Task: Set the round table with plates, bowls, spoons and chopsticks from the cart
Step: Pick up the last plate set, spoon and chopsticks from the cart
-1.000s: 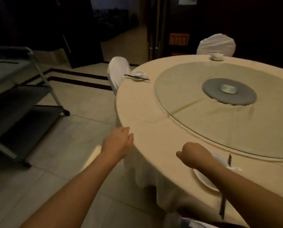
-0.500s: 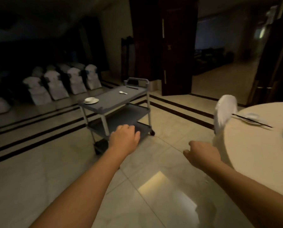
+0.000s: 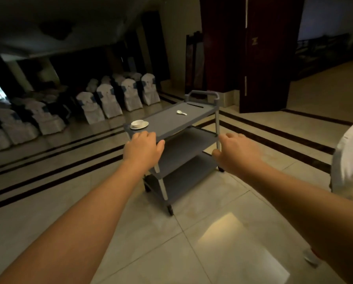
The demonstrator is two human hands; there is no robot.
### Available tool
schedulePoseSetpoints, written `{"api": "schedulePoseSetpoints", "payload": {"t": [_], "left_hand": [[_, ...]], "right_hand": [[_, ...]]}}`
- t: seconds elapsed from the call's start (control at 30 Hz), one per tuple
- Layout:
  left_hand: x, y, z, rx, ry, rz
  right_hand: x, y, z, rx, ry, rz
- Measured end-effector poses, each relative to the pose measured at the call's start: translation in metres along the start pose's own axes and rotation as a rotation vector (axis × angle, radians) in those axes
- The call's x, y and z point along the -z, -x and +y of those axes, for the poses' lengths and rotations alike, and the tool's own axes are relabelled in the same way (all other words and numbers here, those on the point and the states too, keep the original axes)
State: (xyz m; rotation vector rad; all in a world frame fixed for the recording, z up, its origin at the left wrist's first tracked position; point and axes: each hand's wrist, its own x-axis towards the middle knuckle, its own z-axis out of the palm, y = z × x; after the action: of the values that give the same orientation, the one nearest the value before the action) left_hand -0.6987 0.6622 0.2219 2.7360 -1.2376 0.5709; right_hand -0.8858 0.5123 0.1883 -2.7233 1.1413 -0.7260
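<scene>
A grey three-shelf service cart (image 3: 171, 124) on small black castors stands on the pale tiled floor (image 3: 192, 242), its curved push handle at the far end. On its top shelf, near the corner closest to the person, a small white bowl (image 3: 137, 123) sits on a white saucer-like plate (image 3: 139, 126). Farther along the same shelf, toward the handle, lies a white ceramic soup spoon (image 3: 181, 112), and just beyond it, close to the handle, a pair of dark chopsticks (image 3: 195, 105) lies across the shelf. The two lower shelves look bare.

Both arms are stretched toward the cart. The left hand (image 3: 141, 149) hangs in front of the cart's near edge, just below the bowl and plate, fingers loosely curled and holding nothing. The right hand (image 3: 236, 153) is off the cart's right side by its near right leg, fingers loosely spread, also empty. Whether either hand touches the cart cannot be told.

A white-covered chair (image 3: 350, 160) shows to the right of the cart, and rows of covered chairs (image 3: 110, 99) stand beyond it to the left.
</scene>
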Motion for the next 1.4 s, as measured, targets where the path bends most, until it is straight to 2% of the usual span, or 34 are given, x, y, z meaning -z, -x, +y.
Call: {"api": "schedulePoseSetpoints", "payload": {"t": [0.27,0.53,0.93,1.1,1.4], "left_hand": [[-0.04,-0.084,0.053,0.01,-0.007,0.022],[-0.092,-0.186,0.041,0.112,-0.058,0.087],[-0.219,-0.403,0.026,0.199,0.011,-0.031],[-0.247,-0.465,-0.003,0.21,-0.029,0.02],[-0.305,-0.554,-0.082,0.441,-0.17,-0.096]], "right_hand": [[-0.025,-0.112,0.053,0.046,-0.001,-0.105],[-0.082,-0.232,0.064,0.084,0.034,-0.101],[-0.172,-0.441,0.052,0.21,0.137,-0.065],[-0.213,-0.526,0.026,0.265,0.076,-0.083],[-0.311,-0.667,-0.03,0.478,-0.029,-0.215]]}}
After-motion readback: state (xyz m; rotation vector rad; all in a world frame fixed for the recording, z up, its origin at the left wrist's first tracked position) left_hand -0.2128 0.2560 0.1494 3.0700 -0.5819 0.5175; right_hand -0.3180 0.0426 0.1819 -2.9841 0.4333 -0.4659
